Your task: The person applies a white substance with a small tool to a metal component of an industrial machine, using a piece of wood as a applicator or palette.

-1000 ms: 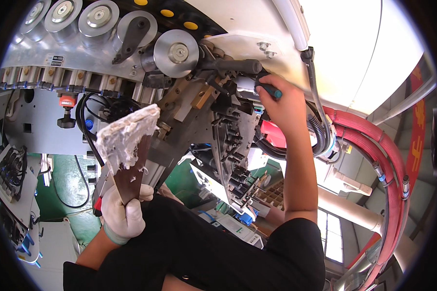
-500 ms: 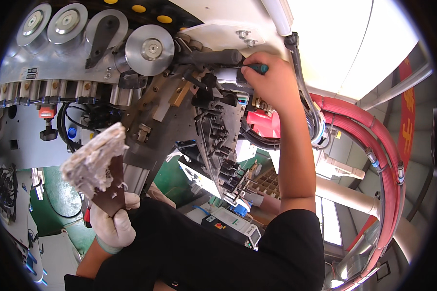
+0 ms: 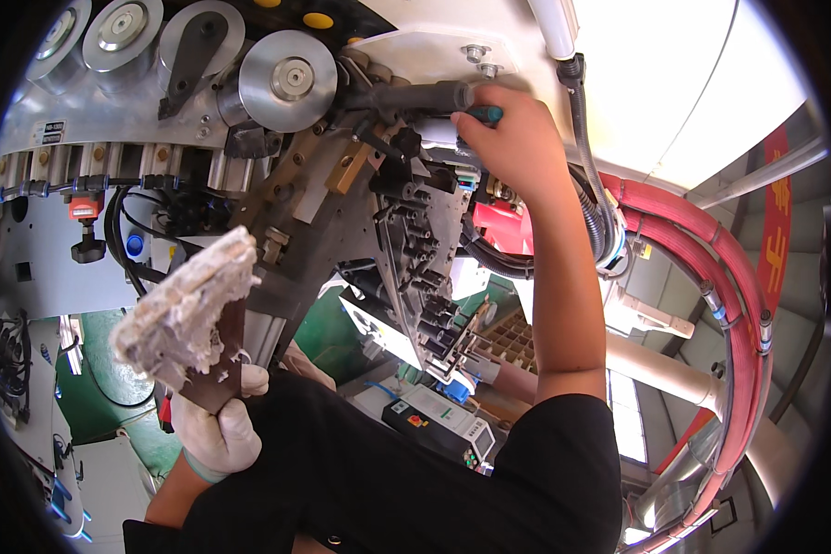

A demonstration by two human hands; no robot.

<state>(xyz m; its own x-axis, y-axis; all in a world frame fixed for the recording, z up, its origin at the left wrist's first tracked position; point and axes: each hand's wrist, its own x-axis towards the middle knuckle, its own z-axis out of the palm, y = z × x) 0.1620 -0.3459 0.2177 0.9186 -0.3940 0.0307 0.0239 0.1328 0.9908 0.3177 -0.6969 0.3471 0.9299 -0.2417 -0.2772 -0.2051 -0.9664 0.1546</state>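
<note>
My left hand (image 3: 220, 434), in a white glove, is closed round the lower part of a scraper with a broad brown blade (image 3: 220, 380). A thick lump of greyish-white paste (image 3: 180, 323) covers the top of the blade. Up on the machine, my bare right hand (image 3: 519, 138) pinches a thin tool with a teal end (image 3: 489, 114). The rest of that tool is hidden by the fingers and the machine, so its kind does not show. Right beside these fingers is the end of a dark grey bar (image 3: 425, 98).
Metal rollers (image 3: 289, 81) line the machine's upper left. Below the bar hangs a plate with several black pegs (image 3: 406, 235). Thick red hoses (image 3: 729, 268) curve down on the right, past a white panel (image 3: 674, 83). A control box (image 3: 439, 425) stands lower down.
The view has shifted a little, so the machine sits slightly higher and further right. My right hand has slid slightly left along the bar's end. My left hand still holds the scraper.
</note>
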